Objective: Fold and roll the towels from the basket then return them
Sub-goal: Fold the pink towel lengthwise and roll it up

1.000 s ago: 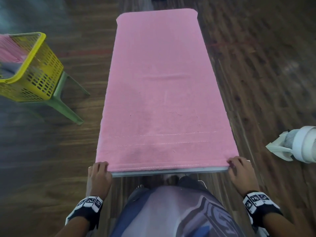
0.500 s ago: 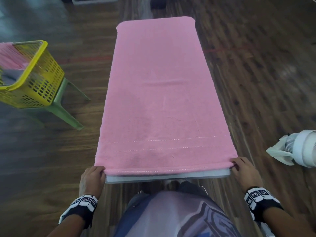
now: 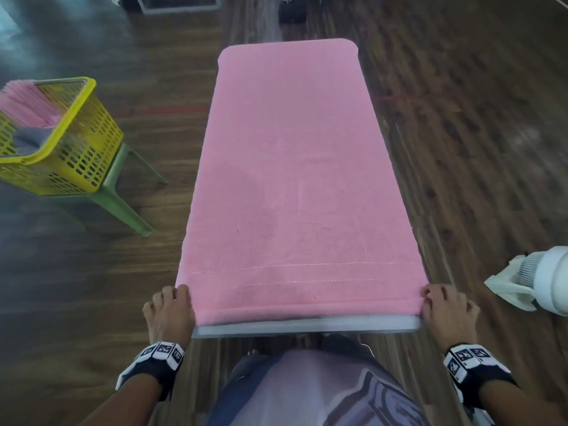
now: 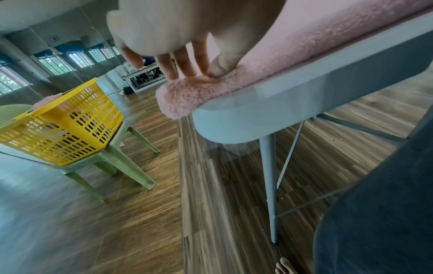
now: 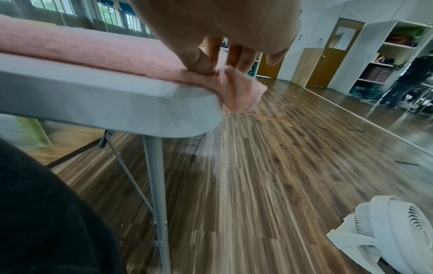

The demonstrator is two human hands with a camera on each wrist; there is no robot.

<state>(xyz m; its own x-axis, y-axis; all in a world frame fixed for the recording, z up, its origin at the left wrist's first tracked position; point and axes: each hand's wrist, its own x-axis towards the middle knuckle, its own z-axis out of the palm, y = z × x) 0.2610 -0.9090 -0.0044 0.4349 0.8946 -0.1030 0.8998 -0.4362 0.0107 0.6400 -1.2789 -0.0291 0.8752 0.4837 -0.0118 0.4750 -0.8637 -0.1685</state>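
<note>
A long pink towel (image 3: 292, 167) lies flat along a narrow grey table (image 3: 307, 327), covering almost all of it. My left hand (image 3: 170, 309) pinches the towel's near left corner (image 4: 182, 96) between thumb and fingers. At the near right corner (image 5: 236, 90) my right hand (image 3: 445, 309) pinches the towel the same way. Both corners hang slightly over the table's edge. A yellow basket (image 3: 61, 139) with more pink towels (image 3: 24, 103) stands on a green chair (image 3: 123, 198) to the left.
A white floor fan (image 3: 541, 281) sits on the wooden floor at the right, close to my right hand. The table's thin metal legs (image 4: 269, 185) stand below the near edge. A person (image 5: 407, 74) stands by shelves far off to the right.
Both hands have shifted slightly up onto the near corners, and the near hem has drawn back a little, baring more of the table's front edge. My head view has tilted, showing more far floor.
</note>
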